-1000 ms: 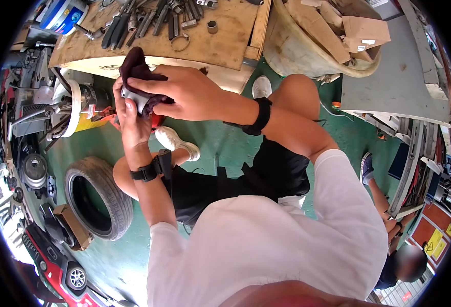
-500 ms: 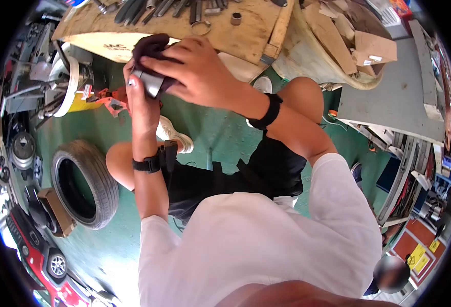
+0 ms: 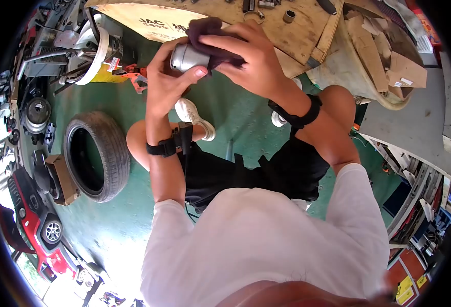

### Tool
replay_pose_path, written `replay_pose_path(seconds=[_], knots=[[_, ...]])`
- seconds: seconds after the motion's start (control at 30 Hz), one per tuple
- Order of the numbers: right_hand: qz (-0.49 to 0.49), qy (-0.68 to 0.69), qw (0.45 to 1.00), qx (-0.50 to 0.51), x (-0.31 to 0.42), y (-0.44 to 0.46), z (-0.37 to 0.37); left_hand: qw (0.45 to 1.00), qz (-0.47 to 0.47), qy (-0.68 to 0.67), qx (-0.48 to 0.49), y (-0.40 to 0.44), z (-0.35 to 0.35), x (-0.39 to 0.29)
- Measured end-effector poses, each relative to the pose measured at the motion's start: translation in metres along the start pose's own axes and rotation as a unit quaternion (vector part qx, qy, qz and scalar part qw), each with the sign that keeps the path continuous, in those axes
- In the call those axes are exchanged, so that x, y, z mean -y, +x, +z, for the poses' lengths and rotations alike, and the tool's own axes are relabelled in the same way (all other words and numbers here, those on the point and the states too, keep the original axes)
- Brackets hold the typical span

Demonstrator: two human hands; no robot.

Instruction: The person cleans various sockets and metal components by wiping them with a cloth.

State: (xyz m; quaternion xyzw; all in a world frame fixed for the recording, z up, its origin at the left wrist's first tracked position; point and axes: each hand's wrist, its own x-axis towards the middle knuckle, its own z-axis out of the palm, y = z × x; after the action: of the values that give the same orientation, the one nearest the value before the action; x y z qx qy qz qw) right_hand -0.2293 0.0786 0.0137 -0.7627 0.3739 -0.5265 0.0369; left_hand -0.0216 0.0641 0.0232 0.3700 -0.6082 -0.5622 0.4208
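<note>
Silver cylinder [image 3: 190, 58] now shows more beyond the dark rag [image 3: 205, 31], up in the left hand's [image 3: 164, 84] curled fingers; right hand [image 3: 258, 64] pinches rag. Probably stiff, hefty (maybe slick), so grab its sides.

Tire [image 3: 116, 158] on green floor [image 3: 133, 225].

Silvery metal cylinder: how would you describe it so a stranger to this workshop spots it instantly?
Start at the wooden bench with JAC printed on its side. In front of it, the left hand grips the cylinder, while the right hand holds a cloth against it. Smooth, rounded and pale grey, it contrasts with that dark cloth.
</note>
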Motion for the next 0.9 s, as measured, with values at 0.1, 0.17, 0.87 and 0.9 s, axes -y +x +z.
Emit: replay_pose_path(seconds=[0.1,0.17,0.87,0.9], knots=[[-0.008,-0.042,0.997,0.068,0.002,0.001,0.001,0.998,0.037,0.038,-0.023,0.002,-0.006,0.008],[-0.008,-0.051,0.992,0.118,0.009,0.001,0.000,0.999,0.044,0.013,-0.020,0.001,-0.008,0.009],[0.028,0.159,0.985,0.059,0.025,0.016,-0.027,0.911,0.092,-0.394,0.081,-0.002,-0.030,0.038],[0.022,0.212,0.974,0.078,0.027,0.017,-0.027,0.918,0.088,-0.374,0.096,-0.001,-0.028,0.038]])
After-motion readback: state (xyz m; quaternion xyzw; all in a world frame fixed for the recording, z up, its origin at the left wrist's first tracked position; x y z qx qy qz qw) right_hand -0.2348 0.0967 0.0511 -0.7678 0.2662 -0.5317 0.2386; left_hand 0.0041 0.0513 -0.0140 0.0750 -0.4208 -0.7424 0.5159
